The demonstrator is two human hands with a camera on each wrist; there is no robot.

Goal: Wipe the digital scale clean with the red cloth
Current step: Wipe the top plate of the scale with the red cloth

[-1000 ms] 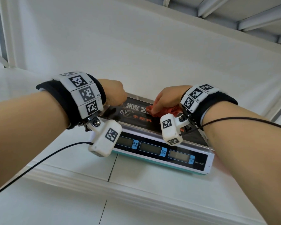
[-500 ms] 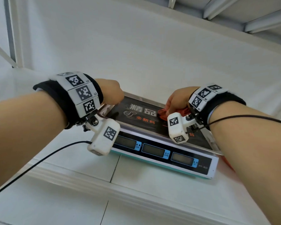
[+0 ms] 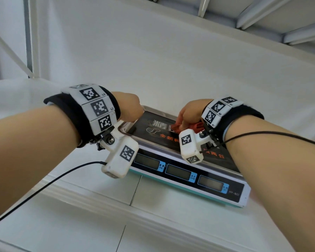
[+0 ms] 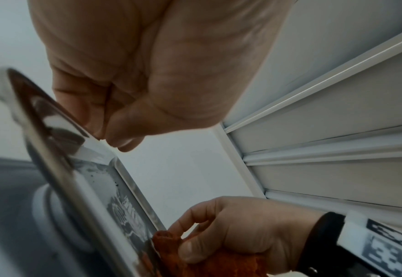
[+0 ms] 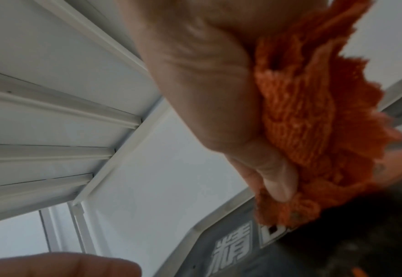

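A digital scale (image 3: 180,172) with a dark printed steel pan (image 3: 149,132) stands on a white shelf. My left hand (image 3: 133,113) grips the pan's far left corner, and in the left wrist view its curled fingers (image 4: 100,129) pinch the shiny pan rim (image 4: 53,142). My right hand (image 3: 185,120) bunches the red cloth (image 3: 196,126) and presses it on the middle of the pan. In the right wrist view the thumb (image 5: 278,180) clamps the cloth (image 5: 301,121) over the white characters printed on the pan (image 5: 230,249). The fingers behind the cloth are hidden.
The white shelf (image 3: 91,193) has a raised front lip, and the scale sits close to it. A white back wall (image 3: 171,60) rises just behind the scale, with another shelf's ribs (image 3: 280,19) overhead. Black cables (image 3: 44,186) trail from both wrist cameras.
My right hand swept the cloth to the right across the pan, then back left over the printed characters. The left hand stayed on the pan's corner.
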